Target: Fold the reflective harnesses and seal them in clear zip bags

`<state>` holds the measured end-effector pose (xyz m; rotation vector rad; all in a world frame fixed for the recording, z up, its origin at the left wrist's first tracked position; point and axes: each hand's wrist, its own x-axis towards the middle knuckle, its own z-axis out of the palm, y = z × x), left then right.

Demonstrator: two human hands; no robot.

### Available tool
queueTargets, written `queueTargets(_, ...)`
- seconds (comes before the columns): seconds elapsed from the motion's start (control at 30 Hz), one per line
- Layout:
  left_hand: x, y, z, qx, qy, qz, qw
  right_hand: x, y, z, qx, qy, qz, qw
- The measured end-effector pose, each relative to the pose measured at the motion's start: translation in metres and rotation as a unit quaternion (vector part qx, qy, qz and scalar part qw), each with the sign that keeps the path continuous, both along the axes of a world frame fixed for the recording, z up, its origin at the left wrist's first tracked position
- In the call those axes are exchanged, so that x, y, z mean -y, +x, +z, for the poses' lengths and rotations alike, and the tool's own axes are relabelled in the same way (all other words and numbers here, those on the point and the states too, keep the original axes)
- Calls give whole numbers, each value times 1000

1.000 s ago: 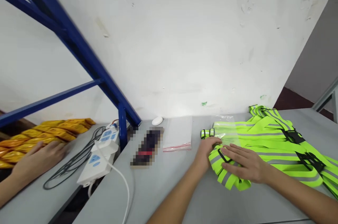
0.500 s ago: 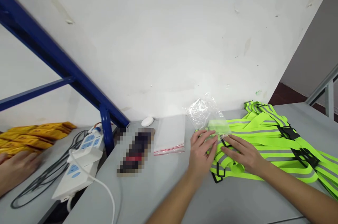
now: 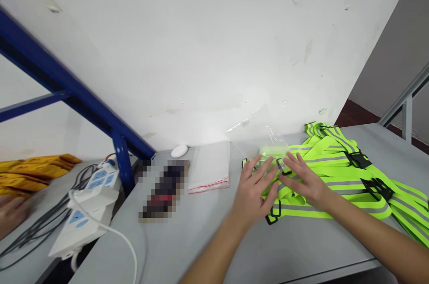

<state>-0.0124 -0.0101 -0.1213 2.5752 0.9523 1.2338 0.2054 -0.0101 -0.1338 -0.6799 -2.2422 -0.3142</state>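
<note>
We've got left hand (image 3: pixel 251 192) and right hand (image 3: pixel 304 181) open, just apart, on clear bag (image 3: pixel 264 141) atop reflective vests (image 3: pixel 335 165), right end of grey tabletop (image 3: pixel 187 244), white wall (image 3: pixel 201 52) behind, power strip (image 3: pixel 90 203) far left

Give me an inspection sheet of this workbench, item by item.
Surface: grey tabletop.
Job's things: reflective hi-vis vests piled at right; folded vest under the hands; clear plastic bag at its far end.
Hands: left hand and right hand open, fingers spread.
Clutter: zip-top bags, white oval object, pixelated object.
Cables: white power strip, white cord, dark cable.
Surroundings: white wall, blue steel rack, yellow bundles, co-worker's hand.
</note>
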Motion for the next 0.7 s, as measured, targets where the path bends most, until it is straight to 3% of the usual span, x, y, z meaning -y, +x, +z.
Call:
queueTargets(0.07, 2, 4, -3, 71, -17, -20, 997, 0, 1, 2, 18, -29, 24, 999)
queueTargets(0.13, 4, 9, -4, 227, -67, 29, 971, 3, 1, 4, -10, -38, 40, 998)
queueTargets(0.2, 3, 16, -2, 391, -198, 95, 894, 8, 0, 7, -58, -55, 40, 996)
queueTargets(0.23, 2, 19, 1, 439, -288, 97, 846, 11, -2, 7, -77, -65, 36, 994)
queueTargets(0.33, 1, 25, 12, 430, -533, -4, 729, 18, -10, 9, -99, -68, 30, 992)
queueTargets(0.4, 3, 27, 18, 404, -609, -56, 680, 19, -16, 9, -97, -52, 38, 993)
queueTargets(0.47, 6, 28, 22, 413, -643, -68, 642, 19, -20, 8, -92, -48, 36, 994)
queueTargets(0.57, 10, 27, 23, 425, -668, -83, 605, 18, -23, 8, -84, -46, 15, 995)
queueTargets(0.7, 13, 22, 18, 404, -664, -97, 621, 22, -22, 11, -97, -31, -18, 995)
